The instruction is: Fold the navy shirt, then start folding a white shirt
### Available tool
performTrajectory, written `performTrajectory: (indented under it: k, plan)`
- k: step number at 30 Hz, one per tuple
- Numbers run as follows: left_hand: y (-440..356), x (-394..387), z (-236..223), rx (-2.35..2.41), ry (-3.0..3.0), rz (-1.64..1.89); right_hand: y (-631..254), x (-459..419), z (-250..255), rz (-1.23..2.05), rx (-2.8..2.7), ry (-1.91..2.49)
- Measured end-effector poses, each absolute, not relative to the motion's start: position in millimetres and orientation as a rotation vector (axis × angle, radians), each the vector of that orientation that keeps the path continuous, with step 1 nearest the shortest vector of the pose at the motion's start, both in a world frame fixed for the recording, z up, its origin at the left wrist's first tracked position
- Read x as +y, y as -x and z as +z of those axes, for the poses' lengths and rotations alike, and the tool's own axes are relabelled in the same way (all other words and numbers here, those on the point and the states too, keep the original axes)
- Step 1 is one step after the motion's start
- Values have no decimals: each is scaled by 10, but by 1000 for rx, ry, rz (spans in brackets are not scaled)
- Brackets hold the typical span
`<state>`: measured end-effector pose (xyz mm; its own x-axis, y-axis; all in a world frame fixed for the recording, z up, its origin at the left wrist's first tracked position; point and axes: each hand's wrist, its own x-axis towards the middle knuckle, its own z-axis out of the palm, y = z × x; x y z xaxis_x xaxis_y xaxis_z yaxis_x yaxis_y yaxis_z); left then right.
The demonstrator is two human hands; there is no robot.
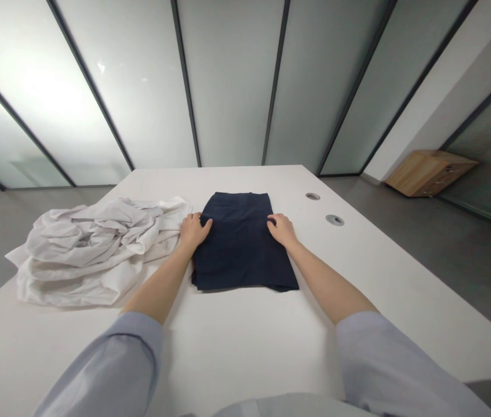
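Cloth (243, 249) of a dark navy colour lies folded into a compact block in the middle of the table (249, 341), its near edge facing the person. The fabric looks plain and fairly smooth, with faint creases across its upper part. It is narrower at the far end and wider at the near end, where the bottom edge bows slightly and layers show at both corners. The left hand (195, 230) has thumb and fingers closed on its left side edge, and the right hand (282, 229) pinches the opposite side edge, thumb and fingers together on the fabric. On the left part of the table, a crumpled heap of white fabric (97, 249) spreads close to the left hand, with loose folds and some greyish areas. Two round fittings (335, 220) sit toward the table's right edge. Beyond that edge, a wooden cabinet (430, 172) stands on the floor (423, 226).
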<state>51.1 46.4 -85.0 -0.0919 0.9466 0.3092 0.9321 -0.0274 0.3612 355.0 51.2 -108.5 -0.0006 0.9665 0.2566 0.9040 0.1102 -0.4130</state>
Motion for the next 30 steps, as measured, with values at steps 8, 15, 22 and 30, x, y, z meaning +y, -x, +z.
performTrajectory:
  k: [8, 15, 22, 30]
  plan:
    - [-489, 488, -938, 2134, -2100, 510, -3607, 450, -1015, 119, -1783, 2171]
    - [-550, 642, -988, 1781, -1691, 895, -3561, 535, -1066, 311, -1660, 2040]
    - [-515, 761, -1039, 1488, -1333, 1120, -3682, 618, -1115, 736, -1443, 1683]
    - [-459, 680, -947, 1281, -1362, 1095, -3778, 619, -1102, 915, -1469, 1444]
